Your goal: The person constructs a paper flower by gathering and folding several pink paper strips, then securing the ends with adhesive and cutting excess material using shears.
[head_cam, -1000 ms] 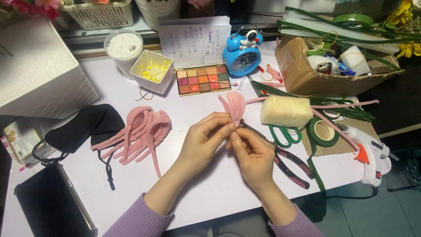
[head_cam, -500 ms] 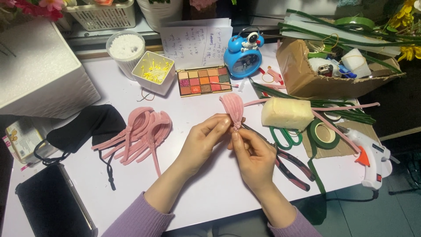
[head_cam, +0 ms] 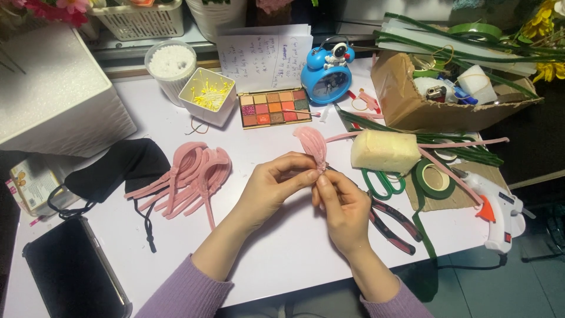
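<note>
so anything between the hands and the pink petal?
No. Both hands pinch the pink petal at its base: left hand from the left, right hand from below. Nothing visible sits between them.

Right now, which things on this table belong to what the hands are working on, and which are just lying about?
In use: pink looped petal, pinched by left hand and right hand; pile of finished pink petals.

Lying about: eyeshadow palette, blue alarm clock, black face mask, phone.

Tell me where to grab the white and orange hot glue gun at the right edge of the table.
Grip the white and orange hot glue gun by its handle, coming from the right, off the table's edge. It lies flat, orange trigger facing left, handle toward the near edge; the nozzle end points up-left at the green tape roll.
</note>
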